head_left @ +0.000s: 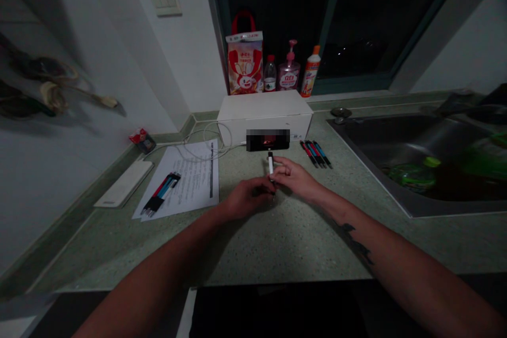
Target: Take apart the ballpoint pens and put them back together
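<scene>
In the middle of the counter, a white pen [271, 165] with a dark upper end points away from me. My right hand [295, 177] pinches its barrel from the right. My left hand [249, 196] closes around the lower part, where the fingers hide much of it; a thin tip shows just below. Right of my hands lies a row of several red, black and blue pens [316, 154]. More pens in red, blue and black [162, 193] rest on printed sheets of paper [202, 185] at the left.
A phone [268, 141] leans against a white box [265, 108], with a white cable [194, 157] running left. A flat white power bank-like slab [125, 184] lies beside the paper. Bottles [289, 75] and a red bag [245, 66] stand behind. The sink [396, 200] is at right.
</scene>
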`<state>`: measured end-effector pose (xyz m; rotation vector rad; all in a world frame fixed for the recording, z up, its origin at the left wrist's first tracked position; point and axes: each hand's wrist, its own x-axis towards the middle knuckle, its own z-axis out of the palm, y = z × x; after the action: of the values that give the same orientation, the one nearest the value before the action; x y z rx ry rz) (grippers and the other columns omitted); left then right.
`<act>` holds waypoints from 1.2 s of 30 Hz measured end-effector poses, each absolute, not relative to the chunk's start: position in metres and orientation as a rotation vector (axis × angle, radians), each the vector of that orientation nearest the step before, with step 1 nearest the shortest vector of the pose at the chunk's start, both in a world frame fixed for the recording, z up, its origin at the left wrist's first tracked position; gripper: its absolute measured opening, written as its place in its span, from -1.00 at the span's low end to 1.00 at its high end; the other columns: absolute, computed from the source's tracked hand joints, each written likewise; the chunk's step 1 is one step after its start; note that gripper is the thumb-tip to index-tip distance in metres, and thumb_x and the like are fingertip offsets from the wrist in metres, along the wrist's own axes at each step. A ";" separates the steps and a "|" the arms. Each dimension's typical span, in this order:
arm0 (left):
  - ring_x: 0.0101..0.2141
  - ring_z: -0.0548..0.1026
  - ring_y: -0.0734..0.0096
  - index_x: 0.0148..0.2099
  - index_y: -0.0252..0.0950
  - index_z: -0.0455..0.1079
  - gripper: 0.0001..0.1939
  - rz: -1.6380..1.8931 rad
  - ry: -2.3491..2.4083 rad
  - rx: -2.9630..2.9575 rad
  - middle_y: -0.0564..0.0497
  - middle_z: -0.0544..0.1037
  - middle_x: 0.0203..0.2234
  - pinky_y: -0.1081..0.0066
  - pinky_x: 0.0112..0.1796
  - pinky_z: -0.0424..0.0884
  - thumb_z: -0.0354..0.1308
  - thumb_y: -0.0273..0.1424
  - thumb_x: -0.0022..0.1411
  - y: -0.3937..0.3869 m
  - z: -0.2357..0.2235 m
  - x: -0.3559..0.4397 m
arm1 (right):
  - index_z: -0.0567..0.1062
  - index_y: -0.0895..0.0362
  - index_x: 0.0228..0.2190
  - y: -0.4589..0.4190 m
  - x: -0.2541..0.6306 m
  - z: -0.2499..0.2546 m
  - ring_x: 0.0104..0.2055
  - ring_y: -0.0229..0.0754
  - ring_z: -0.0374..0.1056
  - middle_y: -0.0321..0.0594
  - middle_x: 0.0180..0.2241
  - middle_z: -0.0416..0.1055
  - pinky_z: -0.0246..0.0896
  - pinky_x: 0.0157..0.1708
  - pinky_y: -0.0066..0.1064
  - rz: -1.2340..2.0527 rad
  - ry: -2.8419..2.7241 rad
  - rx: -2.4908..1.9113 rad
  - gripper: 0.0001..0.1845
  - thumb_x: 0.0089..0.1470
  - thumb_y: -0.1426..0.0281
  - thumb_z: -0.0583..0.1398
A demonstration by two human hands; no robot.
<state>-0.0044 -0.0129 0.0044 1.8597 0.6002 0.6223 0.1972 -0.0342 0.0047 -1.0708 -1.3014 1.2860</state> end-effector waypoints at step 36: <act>-0.10 0.56 0.16 -0.04 -0.27 0.55 -0.76 0.698 1.900 2.272 -0.12 0.65 -0.16 0.28 -0.03 0.42 0.12 -0.36 0.33 0.026 0.055 -0.085 | 0.54 0.27 0.07 -0.021 0.305 0.020 -0.04 0.20 0.43 0.24 -0.03 0.48 0.33 -0.13 -0.11 -0.194 -1.496 -2.253 -0.50 0.22 0.33 0.05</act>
<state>-0.0852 0.0261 0.0554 2.2725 1.9004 0.6975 0.3049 -0.0205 0.0200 -2.2529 -1.4959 -0.1936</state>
